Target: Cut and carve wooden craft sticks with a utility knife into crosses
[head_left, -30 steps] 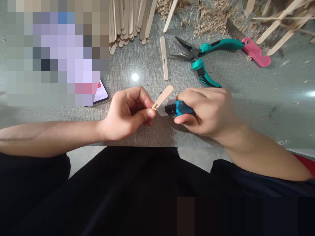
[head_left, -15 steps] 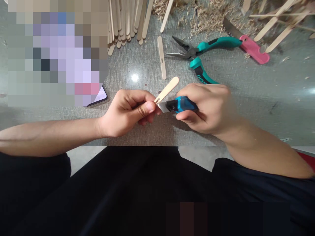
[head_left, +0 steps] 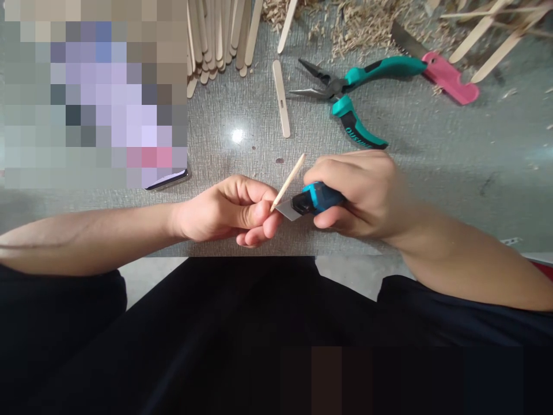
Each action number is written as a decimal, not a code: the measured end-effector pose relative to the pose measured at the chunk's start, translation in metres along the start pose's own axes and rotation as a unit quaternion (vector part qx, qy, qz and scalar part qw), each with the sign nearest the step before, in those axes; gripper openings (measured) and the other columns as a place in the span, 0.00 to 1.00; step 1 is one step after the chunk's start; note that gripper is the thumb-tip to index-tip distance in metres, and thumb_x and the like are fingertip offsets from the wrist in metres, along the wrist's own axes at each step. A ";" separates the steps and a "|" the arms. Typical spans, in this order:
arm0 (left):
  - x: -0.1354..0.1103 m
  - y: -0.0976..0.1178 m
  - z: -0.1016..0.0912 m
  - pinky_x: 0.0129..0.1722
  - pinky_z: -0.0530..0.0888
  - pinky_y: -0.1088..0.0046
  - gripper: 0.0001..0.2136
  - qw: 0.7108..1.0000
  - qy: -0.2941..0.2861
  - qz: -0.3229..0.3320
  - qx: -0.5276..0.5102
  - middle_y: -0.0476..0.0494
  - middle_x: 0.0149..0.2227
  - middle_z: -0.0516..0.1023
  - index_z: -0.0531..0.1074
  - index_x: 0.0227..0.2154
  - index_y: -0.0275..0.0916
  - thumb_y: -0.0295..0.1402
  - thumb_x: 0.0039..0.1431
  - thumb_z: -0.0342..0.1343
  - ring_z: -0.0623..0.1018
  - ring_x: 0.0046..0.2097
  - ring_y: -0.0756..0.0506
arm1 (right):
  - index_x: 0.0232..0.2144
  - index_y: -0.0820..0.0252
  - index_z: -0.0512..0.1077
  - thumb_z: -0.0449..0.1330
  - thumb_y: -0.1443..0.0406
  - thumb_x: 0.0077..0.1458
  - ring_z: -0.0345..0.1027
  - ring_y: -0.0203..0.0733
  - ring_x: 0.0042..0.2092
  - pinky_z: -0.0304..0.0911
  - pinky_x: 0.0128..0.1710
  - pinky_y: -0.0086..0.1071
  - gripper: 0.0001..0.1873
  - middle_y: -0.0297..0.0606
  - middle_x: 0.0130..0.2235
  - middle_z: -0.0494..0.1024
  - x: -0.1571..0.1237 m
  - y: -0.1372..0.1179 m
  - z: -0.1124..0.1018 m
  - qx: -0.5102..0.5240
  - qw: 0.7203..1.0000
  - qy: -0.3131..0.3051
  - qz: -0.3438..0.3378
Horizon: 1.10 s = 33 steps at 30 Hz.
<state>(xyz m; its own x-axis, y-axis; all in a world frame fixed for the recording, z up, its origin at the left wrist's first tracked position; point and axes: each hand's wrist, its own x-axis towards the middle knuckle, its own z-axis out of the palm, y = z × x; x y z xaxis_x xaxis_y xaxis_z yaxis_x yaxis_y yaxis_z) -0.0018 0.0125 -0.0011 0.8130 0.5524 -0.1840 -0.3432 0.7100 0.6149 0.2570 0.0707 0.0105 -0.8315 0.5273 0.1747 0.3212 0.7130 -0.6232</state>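
My left hand (head_left: 231, 212) pinches the lower end of a thin wooden stick (head_left: 288, 181), which points up and to the right and shows edge-on. My right hand (head_left: 363, 193) is wrapped round a blue and black utility knife (head_left: 314, 199). Its short grey blade (head_left: 286, 209) points left and touches the stick just above my left fingertips. Both hands hover over the near edge of a grey table (head_left: 453, 167).
Teal-handled needle-nose pliers (head_left: 349, 92) and a loose flat stick (head_left: 281, 98) lie behind my hands. A pink-handled tool (head_left: 444, 75) lies at the back right. A row of sticks (head_left: 216, 34) and wood shavings (head_left: 358, 20) fill the back edge. A phone (head_left: 168, 180) lies at left.
The stick has turned from flat-on to edge-on in my left fingers. Both hands have dropped slightly toward the table's near edge, the blade still against the stick.
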 end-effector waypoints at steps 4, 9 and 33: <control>0.001 0.000 -0.001 0.21 0.67 0.75 0.20 0.999 -0.021 -0.029 -0.009 0.50 0.20 0.68 0.76 0.27 0.40 0.49 0.67 0.69 0.67 0.21 0.52 | 0.33 0.54 0.68 0.41 0.31 0.72 0.62 0.38 0.28 0.54 0.29 0.36 0.39 0.33 0.27 0.70 -0.001 0.000 0.000 0.005 0.999 -0.030 0.019; 0.002 0.000 0.000 0.17 0.64 0.73 0.19 0.997 -0.044 -0.058 -0.039 0.50 0.17 0.66 0.75 0.24 0.41 0.47 0.64 0.71 0.65 0.19 0.51 | 0.31 0.53 0.67 0.35 0.28 0.69 0.60 0.40 0.27 0.54 0.29 0.38 0.43 0.34 0.27 0.70 0.001 -0.007 0.000 0.002 0.997 -0.062 0.056; 0.001 -0.003 0.006 0.17 0.65 0.78 0.23 0.995 0.088 0.002 0.052 0.51 0.18 0.69 0.76 0.23 0.38 0.52 0.58 0.75 0.65 0.19 0.54 | 0.36 0.53 0.70 0.35 0.36 0.76 0.65 0.43 0.26 0.52 0.28 0.39 0.38 0.35 0.26 0.72 -0.010 -0.026 0.003 -0.103 0.993 -0.016 0.058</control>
<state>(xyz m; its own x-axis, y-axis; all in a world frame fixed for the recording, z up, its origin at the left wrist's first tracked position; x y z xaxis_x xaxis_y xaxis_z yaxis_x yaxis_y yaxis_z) 0.0034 0.0083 0.0015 0.7138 0.6292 -0.3075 -0.2879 0.6639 0.6902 0.2553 0.0456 0.0233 -0.7965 0.5987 0.0843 0.4990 0.7297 -0.4674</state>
